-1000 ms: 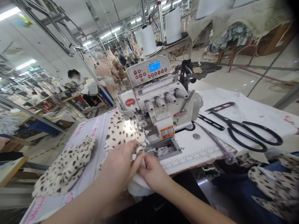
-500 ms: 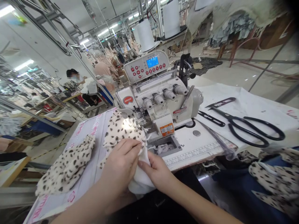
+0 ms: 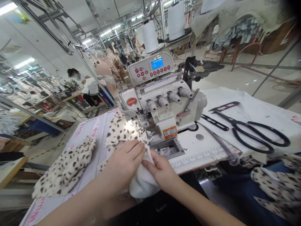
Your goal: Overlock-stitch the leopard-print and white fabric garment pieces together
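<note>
A white overlock sewing machine (image 3: 162, 103) stands in front of me, its lamp shining on the needle area. Spotted plush fabric (image 3: 119, 130) lies under the presser foot and runs back toward me, its white underside (image 3: 143, 182) hanging over the table's front edge. My left hand (image 3: 128, 160) is closed on the fabric's edge, just short of the foot. Close beside it, my right hand (image 3: 162, 171) pinches the white side between thumb and fingers. The left fingertips are partly hidden in the fabric folds.
Another spotted piece (image 3: 68, 169) lies on the table at left. Black-handled scissors (image 3: 254, 131) and thread snips (image 3: 215, 122) rest on white cloth at right. More spotted fabric (image 3: 270, 182) is piled low at right. A person (image 3: 80, 81) sits far back left.
The view has shifted slightly, so the machine appears a little further right and lower. Both hands keep their hold on the fabric near the foot.
</note>
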A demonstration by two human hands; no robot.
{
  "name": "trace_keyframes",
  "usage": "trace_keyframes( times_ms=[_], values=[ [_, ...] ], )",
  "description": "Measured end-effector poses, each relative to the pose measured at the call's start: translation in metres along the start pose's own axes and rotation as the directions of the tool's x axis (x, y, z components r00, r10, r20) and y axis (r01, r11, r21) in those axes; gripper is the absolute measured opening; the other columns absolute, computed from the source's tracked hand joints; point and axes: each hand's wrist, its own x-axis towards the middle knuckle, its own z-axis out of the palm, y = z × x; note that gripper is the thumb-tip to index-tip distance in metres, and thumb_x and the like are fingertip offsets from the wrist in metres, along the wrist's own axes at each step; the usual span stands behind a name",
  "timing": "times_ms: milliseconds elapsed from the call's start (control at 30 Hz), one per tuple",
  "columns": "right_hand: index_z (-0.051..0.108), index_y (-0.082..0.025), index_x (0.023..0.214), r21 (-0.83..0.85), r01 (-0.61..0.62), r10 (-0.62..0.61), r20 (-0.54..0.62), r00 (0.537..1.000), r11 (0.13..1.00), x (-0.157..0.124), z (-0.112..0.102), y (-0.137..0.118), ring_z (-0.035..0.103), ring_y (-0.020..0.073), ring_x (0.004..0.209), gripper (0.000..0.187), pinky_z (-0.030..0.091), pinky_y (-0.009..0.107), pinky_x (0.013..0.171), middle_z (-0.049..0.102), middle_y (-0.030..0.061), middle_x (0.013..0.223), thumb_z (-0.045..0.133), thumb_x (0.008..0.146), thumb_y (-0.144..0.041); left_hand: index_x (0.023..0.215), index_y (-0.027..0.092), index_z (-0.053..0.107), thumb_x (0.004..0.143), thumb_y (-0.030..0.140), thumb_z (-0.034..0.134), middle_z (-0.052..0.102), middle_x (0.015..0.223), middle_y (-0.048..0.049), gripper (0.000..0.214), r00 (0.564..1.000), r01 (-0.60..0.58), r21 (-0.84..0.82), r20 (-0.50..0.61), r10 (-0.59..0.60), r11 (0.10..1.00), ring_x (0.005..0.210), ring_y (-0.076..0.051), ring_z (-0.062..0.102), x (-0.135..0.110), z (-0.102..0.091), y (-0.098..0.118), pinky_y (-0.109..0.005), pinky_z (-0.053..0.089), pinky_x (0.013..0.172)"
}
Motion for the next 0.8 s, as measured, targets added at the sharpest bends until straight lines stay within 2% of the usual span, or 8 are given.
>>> trace_keyframes(
  times_ms=[167, 367, 467, 600, 800],
  values=[
    [0.056, -0.018, 0.089, -0.055, -0.010, 0.009, -0.013, 1.000, 0.998, 0.007, -0.006, -0.005, 0.057, 0.0183, 0.081, 0.010, 0.043, 0.028, 0.072, 0.063, 0.0016, 0.085, 0.049, 0.083, -0.022, 0.093, 0.007, 0.058, 0.087, 0.013, 0.037, 0.061, 0.094, -0.0096, 0.023, 0.999, -0.013, 0.015, -0.039, 0.013, 1.000, 0.093, -0.020, 0.052, 0.009, -0.001, -0.006, -0.037, 0.050, 0.079],
    [0.057, -0.017, 0.090, -0.069, -0.020, 0.020, -0.003, 1.000, 0.997, 0.006, -0.008, -0.009, 0.056, 0.0182, 0.078, 0.014, 0.042, 0.028, 0.070, 0.062, 0.0024, 0.084, 0.047, 0.084, -0.024, 0.091, 0.005, 0.059, 0.085, 0.013, 0.040, 0.061, 0.088, -0.0109, 0.021, 0.992, 0.051, -0.040, -0.113, -0.055, 0.998, 0.087, -0.020, 0.054, 0.008, 0.003, -0.006, -0.037, 0.050, 0.076],
    [0.057, -0.016, 0.086, -0.071, -0.018, 0.018, -0.002, 1.000, 0.997, 0.006, -0.009, -0.009, 0.056, 0.0179, 0.076, 0.013, 0.042, 0.027, 0.068, 0.062, 0.0022, 0.080, 0.047, 0.084, -0.024, 0.090, 0.005, 0.059, 0.084, 0.012, 0.041, 0.062, 0.087, -0.0105, 0.021, 0.992, 0.043, -0.022, -0.118, -0.045, 0.999, 0.086, -0.021, 0.054, 0.010, 0.003, -0.004, -0.037, 0.050, 0.075],
    [0.058, -0.016, 0.082, -0.089, -0.016, 0.016, -0.006, 1.000, 0.996, 0.012, -0.010, -0.010, 0.055, 0.0177, 0.074, 0.014, 0.041, 0.026, 0.067, 0.061, 0.0018, 0.078, 0.047, 0.084, -0.025, 0.086, 0.005, 0.060, 0.084, 0.011, 0.039, 0.061, 0.083, -0.0102, 0.022, 0.996, -0.003, 0.019, -0.089, 0.004, 1.000, 0.083, -0.020, 0.053, 0.016, 0.000, -0.005, -0.036, 0.050, 0.072],
    [0.057, -0.016, 0.073, -0.148, -0.002, -0.003, -0.035, 0.999, 0.989, 0.019, -0.011, -0.011, 0.051, 0.0151, 0.066, 0.020, 0.039, 0.024, 0.061, 0.057, -0.0007, 0.067, 0.046, 0.085, -0.028, 0.078, 0.008, 0.060, 0.080, 0.007, 0.042, 0.056, 0.075, -0.0084, 0.018, 1.000, 0.011, 0.072, 0.005, -0.012, 0.997, 0.074, -0.020, 0.049, 0.025, 0.003, -0.011, -0.036, 0.048, 0.066]
  ],
)
